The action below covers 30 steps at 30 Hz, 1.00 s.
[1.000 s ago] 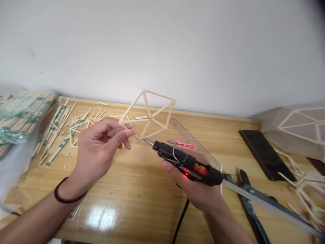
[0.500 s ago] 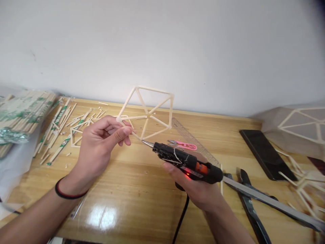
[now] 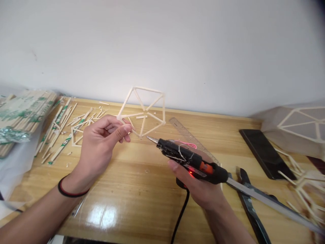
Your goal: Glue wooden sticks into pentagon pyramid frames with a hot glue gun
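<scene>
Pinched between the thumb and fingers of my left hand (image 3: 105,137) is a wooden stick frame (image 3: 149,89), a pentagon with spokes that run toward its middle. It is held up above the table. My right hand (image 3: 200,186) is wrapped round a black glue gun (image 3: 182,152) with an orange part and a lit red light. The metal nozzle points left, just right of the frame's bottom corner, with a small gap between them. A long pale glue stick (image 3: 269,200) juts from the back of the gun.
Loose sticks (image 3: 61,135) and wrapped chopsticks (image 3: 33,108) lie at the left. Behind the gun are a ruler (image 3: 193,137) and pink-handled snips (image 3: 189,144). A phone (image 3: 266,154), a black-handled tool (image 3: 250,206) and stick structures (image 3: 304,183) stand at the right.
The glue gun's nozzle has moved off the frame's bottom corner, slightly to the right. The frame has turned or shifted a little to the left in my left hand.
</scene>
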Tool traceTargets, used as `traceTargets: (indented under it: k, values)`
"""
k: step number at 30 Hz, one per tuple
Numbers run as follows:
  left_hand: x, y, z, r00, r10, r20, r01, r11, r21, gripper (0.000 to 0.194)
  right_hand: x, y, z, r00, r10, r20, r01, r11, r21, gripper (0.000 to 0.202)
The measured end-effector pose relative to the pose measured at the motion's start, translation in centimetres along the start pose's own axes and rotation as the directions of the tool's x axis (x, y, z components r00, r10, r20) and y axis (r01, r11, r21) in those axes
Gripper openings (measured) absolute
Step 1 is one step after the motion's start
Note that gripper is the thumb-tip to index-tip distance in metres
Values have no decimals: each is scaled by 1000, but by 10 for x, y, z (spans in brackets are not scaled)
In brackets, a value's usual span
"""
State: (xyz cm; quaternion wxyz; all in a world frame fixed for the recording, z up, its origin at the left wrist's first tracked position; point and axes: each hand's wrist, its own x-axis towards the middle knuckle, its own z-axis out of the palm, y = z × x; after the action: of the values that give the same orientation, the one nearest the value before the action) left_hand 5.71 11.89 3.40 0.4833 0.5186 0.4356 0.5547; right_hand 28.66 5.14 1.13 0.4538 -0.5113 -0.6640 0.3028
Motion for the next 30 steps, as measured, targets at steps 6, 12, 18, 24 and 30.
traceTargets:
  k: [6,12,18,24,30]
  values:
    - [-4,0,3,1000,11,0,-11,999,37,14,5,-8,6,997,-73,-30,71,994,-80,25]
    - [-4,-1,3,1000,14,-15,-13,999,43,14,10,-15,8,993,-117,2,117,989,-86,21]
    - [-5,-1,2,1000,5,-29,-4,999,45,14,9,-15,10,989,-147,14,148,987,-67,26]
    - [-4,-3,0,999,-40,5,40,998,-55,12,1,-9,15,982,-189,-8,188,978,-87,24]
    - [-1,0,2,994,-109,26,112,980,-163,15,-5,-8,17,968,-251,-20,243,952,-188,25]
